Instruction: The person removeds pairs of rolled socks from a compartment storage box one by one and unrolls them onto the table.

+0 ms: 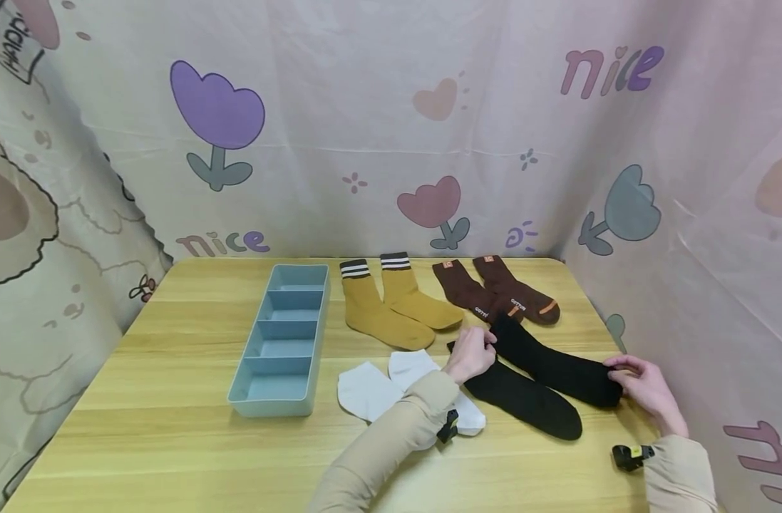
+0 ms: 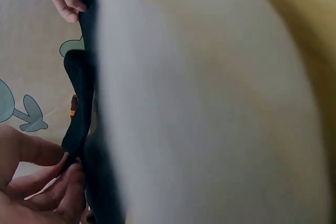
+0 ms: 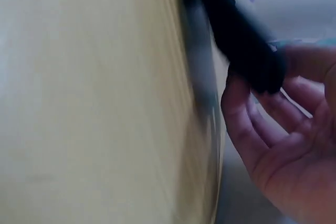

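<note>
A long black sock point(image 1: 554, 368) stretches between the two hands at the right of the table. My left hand point(image 1: 470, 354) pinches its upper left end, with thumb and fingers also closed on it in the left wrist view. At the other end my right hand point(image 1: 649, 390) grips the sock, its thumb and fingers around the dark fabric in the right wrist view. A second black sock point(image 1: 528, 405) lies flat just below, partly behind the left hand. White socks point(image 1: 368, 391) lie under the left forearm, which covers part of them.
A blue-grey four-section tray point(image 1: 237, 405) stands left of the socks. Two mustard socks point(image 1: 381, 317) with striped cuffs lie behind the white pair. Two brown socks point(image 1: 512, 288) sit at the back right, by the black sock. Patterned curtains point(image 1: 339, 107) enclose the wooden table point(image 1: 166, 399).
</note>
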The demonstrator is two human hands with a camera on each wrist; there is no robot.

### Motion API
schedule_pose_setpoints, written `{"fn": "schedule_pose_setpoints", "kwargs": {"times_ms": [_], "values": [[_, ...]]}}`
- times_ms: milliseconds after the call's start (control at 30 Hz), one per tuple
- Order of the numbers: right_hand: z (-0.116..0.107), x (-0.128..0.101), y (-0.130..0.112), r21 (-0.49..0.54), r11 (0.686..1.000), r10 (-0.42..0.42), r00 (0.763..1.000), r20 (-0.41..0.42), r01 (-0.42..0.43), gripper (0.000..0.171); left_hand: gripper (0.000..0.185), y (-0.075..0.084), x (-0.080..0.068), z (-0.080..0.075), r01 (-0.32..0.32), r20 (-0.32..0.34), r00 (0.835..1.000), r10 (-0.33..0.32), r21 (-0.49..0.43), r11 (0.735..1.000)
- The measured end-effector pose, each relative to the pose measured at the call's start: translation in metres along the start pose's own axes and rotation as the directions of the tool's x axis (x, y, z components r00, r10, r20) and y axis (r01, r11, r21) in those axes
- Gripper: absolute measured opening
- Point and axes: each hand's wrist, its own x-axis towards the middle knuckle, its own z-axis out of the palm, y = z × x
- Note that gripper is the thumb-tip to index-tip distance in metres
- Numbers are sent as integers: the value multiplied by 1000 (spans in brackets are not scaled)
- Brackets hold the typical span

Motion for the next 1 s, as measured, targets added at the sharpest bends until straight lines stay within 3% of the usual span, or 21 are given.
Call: {"fn": "schedule_pose_setpoints", "kwargs": {"times_ms": [67,200,300,433,533,667,800,1000], "values": [[2,3,-2,-131,991,-17,998,-59,9,11,19,1,-2,-2,-19,7,1000,18,78,997],[5,10,-8,-333,943,-44,988,-145,-7,18,16,3,-7,-4,-56,24,998,52,213,975],[7,12,-12,-427,904,-57,987,-153,-14,20,23,5,-10,-5,-61,39,998,52,294,954],[13,11,-16,-503,863,-130,983,-133,46,20,37,3,-10,-4,-88,76,995,64,376,923],[19,12,-19,-480,868,-195,977,-91,129,19,44,1,-9,-3,-150,176,980,88,378,914],[26,15,-18,-337,919,-206,978,35,206,19,48,-2,-10,-4,-221,308,944,123,308,925],[27,16,-13,-209,957,-182,978,103,200,19,47,-2,-10,-6,-223,340,933,121,282,933],[23,15,-10,-133,967,-199,969,147,218,19,48,0,-11,-9,-166,374,927,37,321,932]]}}
